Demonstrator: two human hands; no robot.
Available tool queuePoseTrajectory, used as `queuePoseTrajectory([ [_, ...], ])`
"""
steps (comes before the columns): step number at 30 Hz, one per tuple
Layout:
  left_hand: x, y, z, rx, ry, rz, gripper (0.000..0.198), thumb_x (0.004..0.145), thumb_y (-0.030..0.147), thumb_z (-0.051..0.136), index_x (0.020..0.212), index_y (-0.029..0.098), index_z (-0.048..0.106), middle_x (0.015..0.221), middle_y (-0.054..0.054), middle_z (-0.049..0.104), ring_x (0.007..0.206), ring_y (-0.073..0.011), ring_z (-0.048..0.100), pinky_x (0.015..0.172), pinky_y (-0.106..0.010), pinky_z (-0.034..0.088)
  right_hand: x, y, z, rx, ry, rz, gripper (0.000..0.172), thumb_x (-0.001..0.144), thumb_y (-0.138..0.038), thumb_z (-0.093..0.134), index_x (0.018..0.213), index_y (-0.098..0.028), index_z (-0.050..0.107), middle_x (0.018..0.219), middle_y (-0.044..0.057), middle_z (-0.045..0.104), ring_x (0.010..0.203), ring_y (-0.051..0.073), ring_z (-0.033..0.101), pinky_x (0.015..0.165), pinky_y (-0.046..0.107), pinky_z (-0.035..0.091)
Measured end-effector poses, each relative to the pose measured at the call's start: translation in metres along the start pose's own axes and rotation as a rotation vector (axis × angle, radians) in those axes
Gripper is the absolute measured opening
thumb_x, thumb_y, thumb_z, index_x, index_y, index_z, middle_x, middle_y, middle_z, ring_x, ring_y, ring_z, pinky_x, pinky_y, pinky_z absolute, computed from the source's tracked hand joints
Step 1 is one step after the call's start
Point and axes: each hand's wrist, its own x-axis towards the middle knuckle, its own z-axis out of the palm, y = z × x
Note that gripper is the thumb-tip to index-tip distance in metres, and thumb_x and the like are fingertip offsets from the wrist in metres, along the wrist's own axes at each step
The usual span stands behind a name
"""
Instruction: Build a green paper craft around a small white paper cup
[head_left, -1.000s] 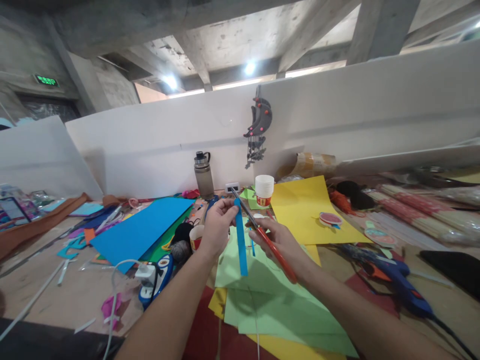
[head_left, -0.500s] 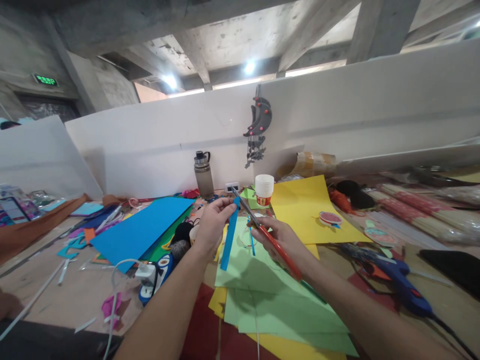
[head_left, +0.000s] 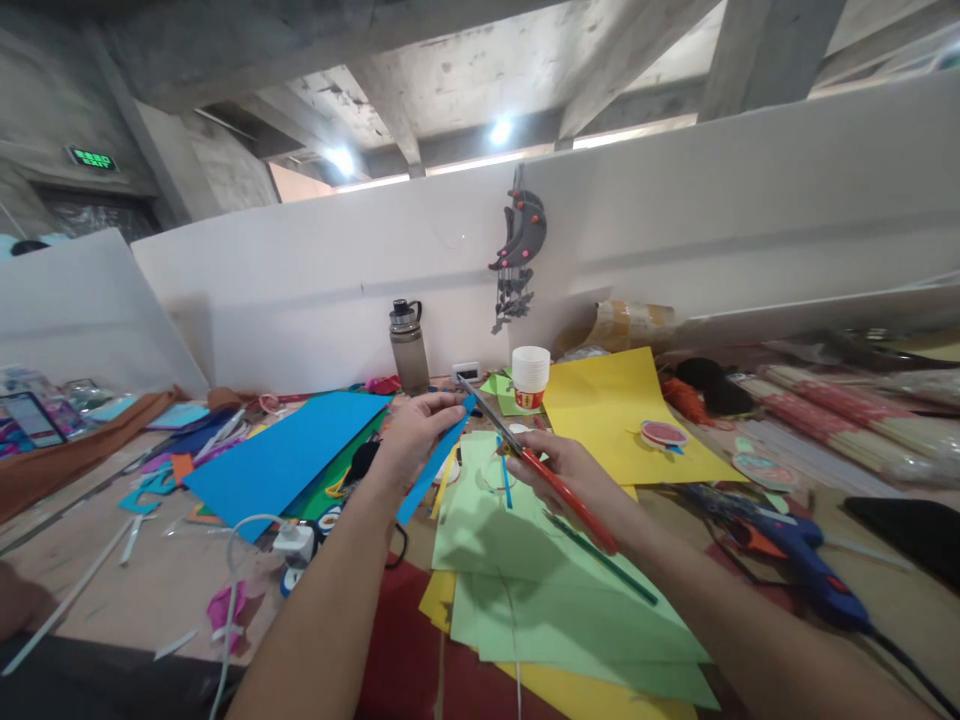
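Note:
Between the thumb and fingers of my left hand (head_left: pixel 414 432) is a strip of blue paper (head_left: pixel 433 468), slanting down to the left. My right hand (head_left: pixel 564 470) grips red-handled scissors (head_left: pixel 562 490), whose blades point up and left beside the strip's upper end. Whether the blades touch the paper I cannot tell. Under both hands lie light green paper sheets (head_left: pixel 540 600). A narrow blue strip (head_left: pixel 504 472) lies on them near my right fingers, and a dark green stick (head_left: pixel 607 560) rests below the scissors.
A large blue sheet (head_left: pixel 292 455) lies to the left, near a white plug (head_left: pixel 294 545) with its cable. Behind stand a water bottle (head_left: pixel 409 350) and stacked paper cups (head_left: pixel 530 372). On the right are a yellow sheet (head_left: pixel 600 420) and a blue glue gun (head_left: pixel 814 570).
My left hand has shifted slightly left and turned, so the blue strip has swung from nearly upright to a leftward slant. The scissors stay in my right hand, almost in place.

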Motion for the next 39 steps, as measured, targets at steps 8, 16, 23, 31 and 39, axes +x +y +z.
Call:
queuePoseTrajectory([
  [8,0.000,0.003,-0.011,0.130,-0.048,0.013,0.025,0.065,0.030,0.074,0.086,0.015,0.074,0.073,-0.004,0.068,0.057,-0.0110,0.057,0.055,-0.021,0.042,0.002,-0.001,-0.009,0.019,-0.087,-0.011,0.032,0.078,-0.050,0.060,0.070,-0.020,0.060,0.055,-0.004,0.042,0.046,0.009,0.040,0.044,0.022,0.035],
  [16,0.001,0.007,-0.015,0.179,-0.068,-0.009,0.021,0.064,0.028,0.074,0.081,0.016,0.074,0.073,-0.004,0.068,0.058,-0.0114,0.057,0.056,-0.022,0.043,0.001,-0.001,-0.014,0.022,-0.174,0.039,0.033,0.079,-0.050,0.060,0.070,-0.018,0.057,0.057,-0.006,0.039,0.041,0.005,0.036,0.038,0.019,0.031],
  [23,0.005,0.005,-0.025,0.243,-0.131,-0.009,0.021,0.065,0.026,0.073,0.084,0.017,0.075,0.075,-0.005,0.069,0.059,-0.0125,0.058,0.056,-0.022,0.042,0.000,-0.002,-0.016,0.034,-0.234,0.072,0.032,0.079,-0.050,0.060,0.079,-0.018,0.061,0.053,-0.007,0.036,0.037,0.005,0.033,0.037,0.019,0.029],
  [31,0.006,0.012,-0.037,0.458,-0.287,-0.016,0.029,0.073,0.035,0.066,0.090,0.014,0.073,0.088,-0.007,0.068,0.075,-0.0167,0.061,0.068,-0.026,0.046,-0.001,-0.005,-0.023,-0.074,-0.298,0.018,0.035,0.082,-0.050,0.057,0.084,-0.016,0.063,0.051,-0.007,0.036,0.042,0.006,0.034,0.045,0.020,0.032],
  [39,0.003,0.020,-0.040,0.578,-0.344,-0.043,0.032,0.074,0.039,0.063,0.092,0.014,0.073,0.072,-0.004,0.063,0.059,-0.0113,0.052,0.054,-0.022,0.038,-0.002,-0.008,-0.024,-0.163,-0.312,-0.020,0.034,0.085,-0.047,0.053,0.077,-0.016,0.061,0.060,-0.005,0.042,0.048,0.006,0.037,0.048,0.020,0.031],
])
